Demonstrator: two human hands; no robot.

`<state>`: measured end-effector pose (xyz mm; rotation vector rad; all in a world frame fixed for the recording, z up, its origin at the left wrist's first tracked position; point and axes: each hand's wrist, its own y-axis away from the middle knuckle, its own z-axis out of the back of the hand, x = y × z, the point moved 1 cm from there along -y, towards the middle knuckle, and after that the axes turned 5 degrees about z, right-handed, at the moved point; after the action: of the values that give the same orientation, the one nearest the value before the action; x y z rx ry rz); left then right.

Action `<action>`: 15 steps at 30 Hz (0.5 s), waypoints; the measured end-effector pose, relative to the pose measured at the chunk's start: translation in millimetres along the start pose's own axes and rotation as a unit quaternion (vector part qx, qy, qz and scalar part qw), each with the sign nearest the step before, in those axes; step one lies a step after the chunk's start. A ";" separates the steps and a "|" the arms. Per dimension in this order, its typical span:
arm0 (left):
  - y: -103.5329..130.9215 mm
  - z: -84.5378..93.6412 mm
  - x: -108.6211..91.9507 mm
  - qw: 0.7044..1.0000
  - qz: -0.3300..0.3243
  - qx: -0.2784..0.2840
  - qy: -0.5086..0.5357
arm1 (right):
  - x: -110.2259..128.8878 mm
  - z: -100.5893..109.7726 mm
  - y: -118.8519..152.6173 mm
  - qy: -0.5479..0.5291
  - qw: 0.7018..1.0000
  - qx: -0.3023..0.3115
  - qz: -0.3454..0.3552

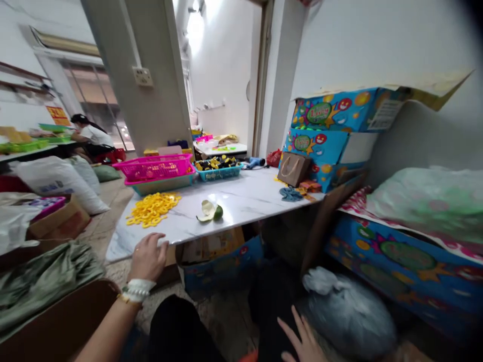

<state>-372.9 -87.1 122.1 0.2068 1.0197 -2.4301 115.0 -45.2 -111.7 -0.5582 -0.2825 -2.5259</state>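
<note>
Through my head camera I see the 2 hands well apart. The left hand [149, 256] is at the near edge of the desk [245, 193], fingers loosely bent and separated; I can't tell whether its fingertips touch the top. Just beyond it, a pile of yellow plastic pieces [153, 208] lies on the desk, the nearest loose things to that hand. The right hand [302, 342] is low at the bottom of my view, fingers spread, near a tied plastic bag [350, 314]; I can't tell if it rests on the leg below.

Behind the pile I make out a pink basket [158, 166] set over a teal tray [166, 187], and beside them a blue basket [221, 173] of black and yellow pieces. Green peel [207, 211] sits near the middle of the front edge. Farther right, I have a brown paper bag [293, 170] standing against stacked blue boxes [320, 138].
</note>
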 end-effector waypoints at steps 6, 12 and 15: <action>22.0 -36.5 16.3 0.988 -0.044 0.105 -0.101 | 3.6 24.4 27.1 -0.017 0.999 -0.021 0.024; 18.8 -38.2 19.8 0.984 -0.057 0.148 -0.077 | -8.9 23.9 36.9 0.016 0.998 -0.050 0.017; 20.7 -38.7 16.8 0.987 -0.053 0.137 -0.068 | -13.3 20.5 43.3 0.028 0.998 -0.051 -0.001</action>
<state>-379.0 -78.6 76.2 0.0785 0.6498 -2.6358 155.5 -69.1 -95.6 -0.5247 -0.1347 -2.5638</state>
